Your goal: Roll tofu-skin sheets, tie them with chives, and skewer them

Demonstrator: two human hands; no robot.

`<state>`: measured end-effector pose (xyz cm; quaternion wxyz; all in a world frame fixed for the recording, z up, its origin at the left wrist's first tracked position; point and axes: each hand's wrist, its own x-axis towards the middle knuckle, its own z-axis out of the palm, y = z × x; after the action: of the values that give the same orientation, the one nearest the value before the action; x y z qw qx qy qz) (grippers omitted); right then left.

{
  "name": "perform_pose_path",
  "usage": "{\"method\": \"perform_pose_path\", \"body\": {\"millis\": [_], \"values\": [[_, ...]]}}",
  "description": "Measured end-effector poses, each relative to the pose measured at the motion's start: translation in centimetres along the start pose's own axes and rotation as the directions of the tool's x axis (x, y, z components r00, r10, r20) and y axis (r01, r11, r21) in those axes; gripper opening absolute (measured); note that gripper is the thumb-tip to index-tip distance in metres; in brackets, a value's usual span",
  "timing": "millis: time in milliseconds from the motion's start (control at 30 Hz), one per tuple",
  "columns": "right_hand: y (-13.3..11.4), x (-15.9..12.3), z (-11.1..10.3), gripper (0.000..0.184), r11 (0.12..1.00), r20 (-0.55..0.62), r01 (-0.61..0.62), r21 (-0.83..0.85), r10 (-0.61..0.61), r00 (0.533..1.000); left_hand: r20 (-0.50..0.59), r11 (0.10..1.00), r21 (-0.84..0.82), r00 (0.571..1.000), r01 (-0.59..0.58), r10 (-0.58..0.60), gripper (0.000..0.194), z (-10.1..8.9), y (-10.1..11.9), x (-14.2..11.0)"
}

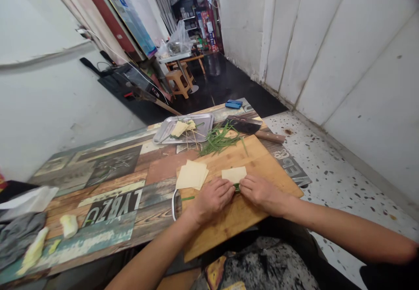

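From here I can't see the near edge of the tofu-skin sheet (233,174) or the ends of the green stems (236,188): the left hand (216,195) and right hand (260,193) cover them. My view cuts off the gray cloth (19,240) and right sleeve (393,276). The shelf goods (187,14) blur beyond my reading.

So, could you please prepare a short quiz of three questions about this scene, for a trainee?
1. True or false: the cleaver lies inside the metal tray.
2. Fill in: the stack of pale sheets rests on the wooden ____, near the left hand.
3. What colour are the stalks between the left hand and the right hand?

Key: 1. False. 2. Board. 3. Green.
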<state>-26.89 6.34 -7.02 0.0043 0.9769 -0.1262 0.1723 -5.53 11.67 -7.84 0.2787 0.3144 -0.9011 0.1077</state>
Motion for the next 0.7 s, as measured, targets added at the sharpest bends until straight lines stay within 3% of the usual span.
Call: {"method": "perform_pose_path", "body": {"millis": [133, 200, 367, 567, 700], "values": [[0.8, 0.7, -0.5, 0.031, 0.984, 0.038, -0.039, 0.172, 0.033, 0.999, -0.008, 0.985, 0.007, 0.985, 0.173, -0.172, 0.030, -0.6, 2.6, -0.7], [1.4, 1.5, -0.8, 0.032, 0.960, 0.090, -0.068, 0.271, 0.045, 0.995, 0.007, 0.978, 0.041, 0.979, 0.203, -0.204, 0.032, -0.9, 3.4, -0.7], [2.6, 3.1, -1.6, 0.022, 0.900, 0.181, -0.108, 0.423, 0.033, 0.983, 0.103, 0.973, 0.180, 0.981, 0.145, -0.165, 0.035, -1.3, 3.6, -0.3], [2.8, 3.8, -2.1, 0.017, 0.909, 0.258, -0.120, 0.400, 0.014, 0.966, 0.102, 0.962, 0.237, 0.981, 0.135, -0.163, 0.030, -1.0, 3.6, -0.7], [3.0, 4.9, -3.2, 0.016, 0.906, 0.396, -0.165, 0.390, -0.004, 0.918, 0.115, 0.959, 0.256, 0.981, 0.124, -0.158, 0.035, -1.1, 3.6, -0.7]]}}
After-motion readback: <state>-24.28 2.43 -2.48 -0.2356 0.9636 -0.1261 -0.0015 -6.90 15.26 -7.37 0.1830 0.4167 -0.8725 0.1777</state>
